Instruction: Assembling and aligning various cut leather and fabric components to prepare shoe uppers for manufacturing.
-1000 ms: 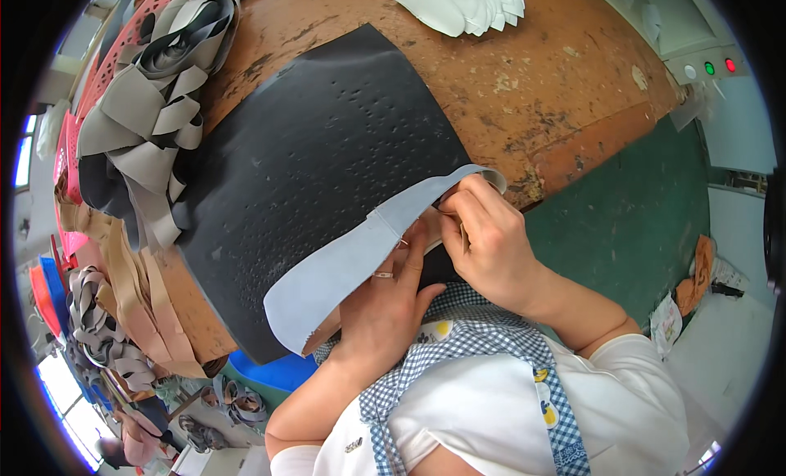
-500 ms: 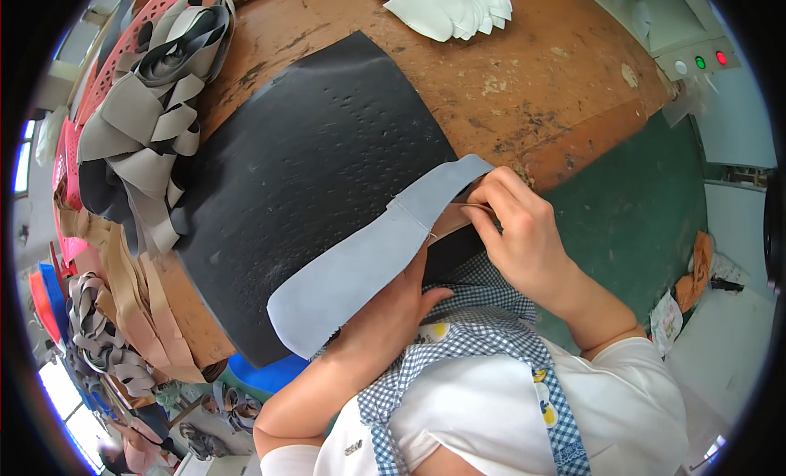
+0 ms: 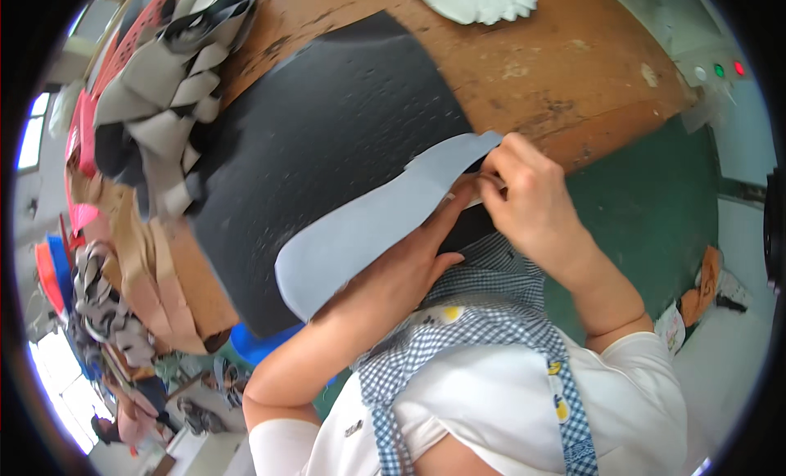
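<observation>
A long blue-grey piece of sheet material (image 3: 360,234), shaped like a shoe insole, slants across the front of the black mat. Its broad end lies lower left and its narrow end upper right. My right hand (image 3: 524,189) pinches the narrow end between thumb and fingers. Under the piece, my left hand (image 3: 417,243) is closed on it, thumb out on the near side and fingertips reaching close to the right hand. A pale strip shows between the two hands, partly hidden by the fingers. The black mat (image 3: 327,116) lies on the worn wooden table (image 3: 565,75).
Grey straps (image 3: 160,116) lie heaped at the left, beside a pink perforated basket (image 3: 86,140). Beige strips (image 3: 160,288) hang over the table's left edge. White cut pieces (image 3: 479,1) lie at the far side. A machine panel with lit buttons (image 3: 720,70) stands far right, above green floor (image 3: 639,206).
The view has shifted, so the table sits a little farther right and higher. The narrow end has bent and turned under my right fingers, and the fold across the piece shows less.
</observation>
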Demonstrator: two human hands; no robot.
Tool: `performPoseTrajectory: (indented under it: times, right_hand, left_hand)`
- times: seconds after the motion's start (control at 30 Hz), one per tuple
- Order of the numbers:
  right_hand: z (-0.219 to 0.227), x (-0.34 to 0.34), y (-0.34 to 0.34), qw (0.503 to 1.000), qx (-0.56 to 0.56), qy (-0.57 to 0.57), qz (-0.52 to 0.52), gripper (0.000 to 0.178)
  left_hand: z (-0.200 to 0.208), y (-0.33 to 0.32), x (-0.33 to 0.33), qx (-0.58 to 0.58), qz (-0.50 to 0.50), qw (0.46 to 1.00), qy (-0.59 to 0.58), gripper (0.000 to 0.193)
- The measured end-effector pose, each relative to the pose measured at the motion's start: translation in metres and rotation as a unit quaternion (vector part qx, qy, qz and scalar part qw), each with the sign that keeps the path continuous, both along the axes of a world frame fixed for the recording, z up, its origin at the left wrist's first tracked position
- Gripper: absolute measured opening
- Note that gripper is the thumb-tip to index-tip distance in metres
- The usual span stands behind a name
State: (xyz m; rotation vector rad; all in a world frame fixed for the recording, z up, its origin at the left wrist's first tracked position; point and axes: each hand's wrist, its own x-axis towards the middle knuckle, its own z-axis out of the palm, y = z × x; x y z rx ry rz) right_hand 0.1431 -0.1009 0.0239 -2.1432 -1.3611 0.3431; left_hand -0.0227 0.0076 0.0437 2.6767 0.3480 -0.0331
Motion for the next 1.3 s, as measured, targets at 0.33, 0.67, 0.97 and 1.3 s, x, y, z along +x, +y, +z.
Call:
performPoseTrajectory:
  times: [0.33,0.67,0.97,1.3]
  right_hand:
    - [-0.002,-0.019,0.004,0.992,0.007,-0.117,0.048,0.011]
    - [-0.012,-0.045,0.015,0.981,0.068,-0.163,0.085,0.014]
    - [-0.019,-0.046,0.014,0.984,0.082,-0.144,0.070,0.013]
    - [-0.023,-0.044,0.012,0.983,0.094,-0.144,0.069,0.012]
  left_hand:
    - [0.057,0.012,-0.115,0.043,0.067,0.983,0.164,0.056]
    - [-0.006,-0.024,-0.167,0.302,0.072,0.929,0.200,0.058]
    - [-0.007,-0.026,-0.167,0.297,0.063,0.923,0.238,0.066]
    - [-0.010,-0.030,-0.151,0.173,0.111,0.964,0.167,0.069]
